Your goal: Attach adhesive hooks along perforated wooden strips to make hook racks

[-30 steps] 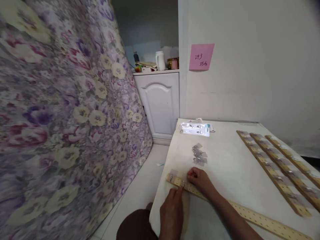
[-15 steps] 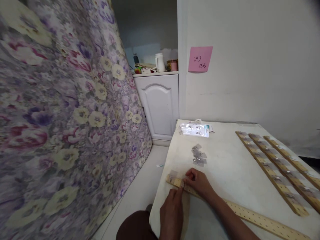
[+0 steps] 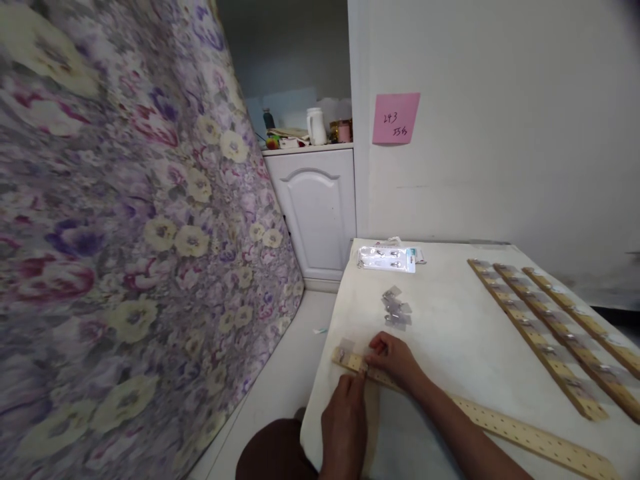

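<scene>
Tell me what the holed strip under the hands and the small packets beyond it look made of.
Holed strip: tan, matte, with even rows of punched holes; probably wood or stiff board. Small packets: clear glossy film, likely plastic, with greyish metallic-looking bits inside; too small to be sure.

A pink sticky note [image 3: 396, 118] on the wall reads "243"; its second line is illegible.

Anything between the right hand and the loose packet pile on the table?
Nothing visible. The right hand is on the near end of the perforated strip, and the packet pile lies just beyond it, across bare table. The left hand is on the near side, out of that path.
</scene>
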A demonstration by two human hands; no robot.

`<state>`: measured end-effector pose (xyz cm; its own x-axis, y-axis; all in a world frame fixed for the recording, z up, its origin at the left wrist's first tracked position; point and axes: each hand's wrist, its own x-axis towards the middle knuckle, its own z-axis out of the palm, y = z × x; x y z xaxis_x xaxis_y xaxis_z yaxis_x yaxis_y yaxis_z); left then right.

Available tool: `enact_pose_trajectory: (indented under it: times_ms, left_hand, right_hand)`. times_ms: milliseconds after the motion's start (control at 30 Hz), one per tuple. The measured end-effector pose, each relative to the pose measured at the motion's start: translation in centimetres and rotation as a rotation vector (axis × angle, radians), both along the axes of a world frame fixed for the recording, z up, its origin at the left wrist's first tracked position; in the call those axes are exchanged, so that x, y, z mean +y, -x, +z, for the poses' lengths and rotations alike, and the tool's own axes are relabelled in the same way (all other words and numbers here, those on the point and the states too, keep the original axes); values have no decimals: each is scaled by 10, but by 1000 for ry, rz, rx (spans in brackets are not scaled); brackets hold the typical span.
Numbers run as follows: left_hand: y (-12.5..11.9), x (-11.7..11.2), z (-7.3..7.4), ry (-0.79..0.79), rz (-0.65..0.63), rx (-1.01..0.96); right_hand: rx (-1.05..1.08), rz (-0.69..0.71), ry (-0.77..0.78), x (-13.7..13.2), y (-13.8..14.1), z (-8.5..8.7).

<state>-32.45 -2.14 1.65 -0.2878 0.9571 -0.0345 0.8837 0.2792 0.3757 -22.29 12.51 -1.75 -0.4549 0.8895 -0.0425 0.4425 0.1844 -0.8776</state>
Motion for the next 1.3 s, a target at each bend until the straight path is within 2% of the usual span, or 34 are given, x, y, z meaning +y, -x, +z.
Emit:
enact_pose_trajectory:
  times_ms: [233,433,633,833,933,1100,1300]
  left_hand:
    - [1,2,-3,7,-8,45]
    - [5,-3,-10,-173,-44,-101]
    - [9,-3,-13,-358,42,-278]
    - [8,-4,-9,-409,73,-344]
    - [3,-5,-12,-415,54,-374]
    - [-4,-3,-18,-376,-80,-368]
    - [-1,0,-22,-259,-238,-283]
  right_hand:
    - [49,18,22,0,-2,4]
    - [93,13,-6,0,-5,2]
    - [168,-14,-42,-2,-8,6]
    - [225,-13,15,2,-22,2]
    - [233,-71,34,15,-40,0]
    - [112,-281,-129,55,-64,7]
    - [8,-420,-116,97,-52,11]
